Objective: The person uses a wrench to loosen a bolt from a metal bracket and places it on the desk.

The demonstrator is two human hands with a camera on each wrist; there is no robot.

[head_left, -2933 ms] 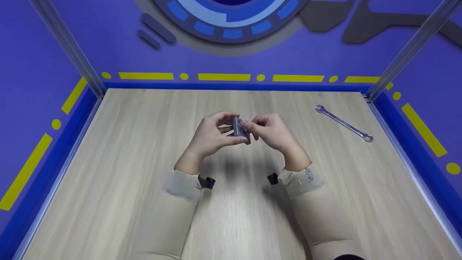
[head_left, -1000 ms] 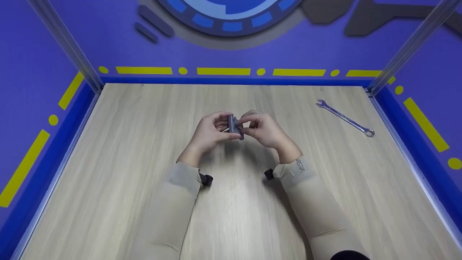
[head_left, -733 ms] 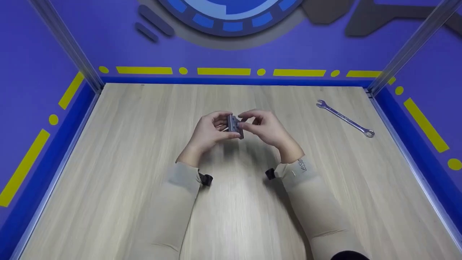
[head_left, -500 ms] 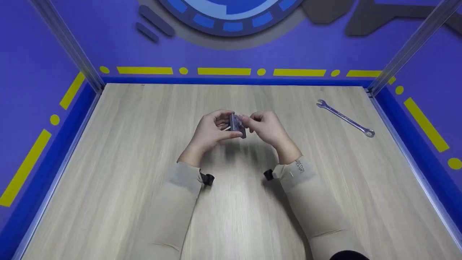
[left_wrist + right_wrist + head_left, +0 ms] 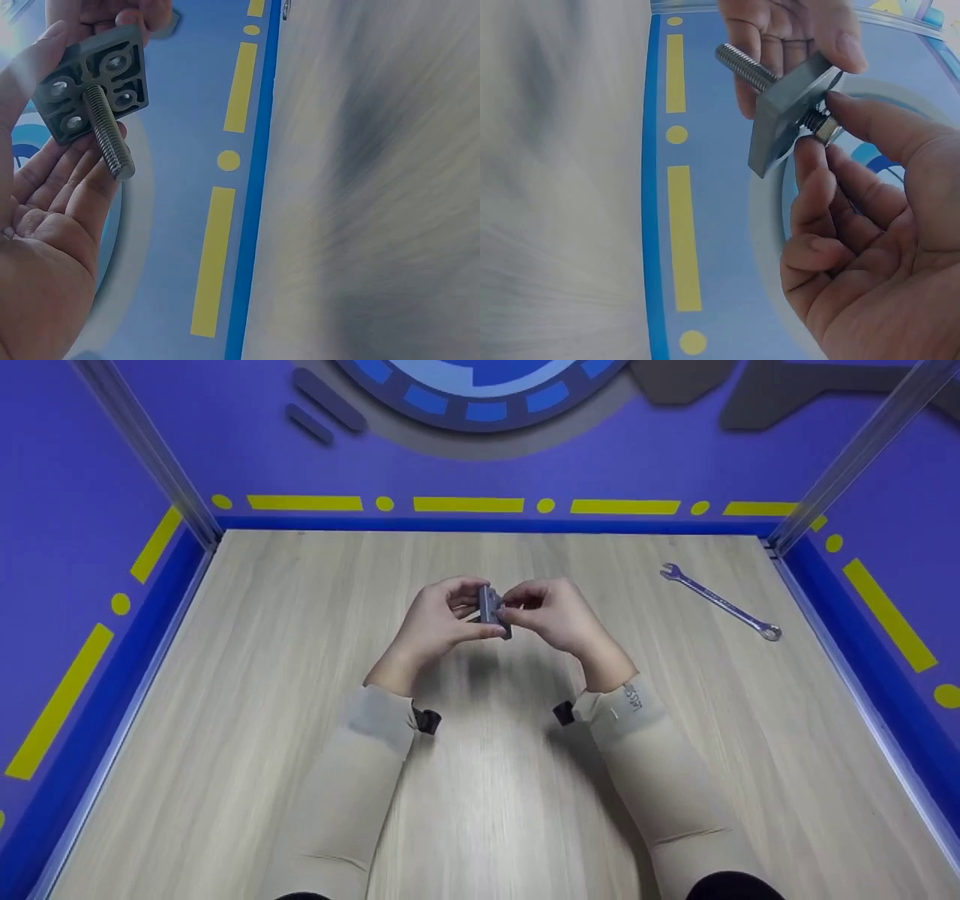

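Note:
My left hand (image 5: 441, 619) grips a square grey plate (image 5: 67, 105) by its edges, thumb on one side and fingers on the other. The plate has several round holes near its corners. A threaded bolt (image 5: 111, 139) passes through its centre, the long shank sticking out on the left hand's side. On the other face my right hand (image 5: 559, 611) pinches the hex head (image 5: 826, 129) of the bolt between thumb and fingertips. A short stretch of thread shows between that head and the plate (image 5: 787, 112). Both hands hold the parts above the table.
A combination wrench (image 5: 720, 601) lies on the right rear part of the wooden table (image 5: 247, 675). Blue and purple panels (image 5: 480, 465) with yellow marks stand around the back and sides. Black wrist cameras (image 5: 427, 721) sit at both cuffs.
The right thumb and fingers have shifted back and forth around the bolt head. The left hand keeps its grip on the plate. The wrench has stayed in place.

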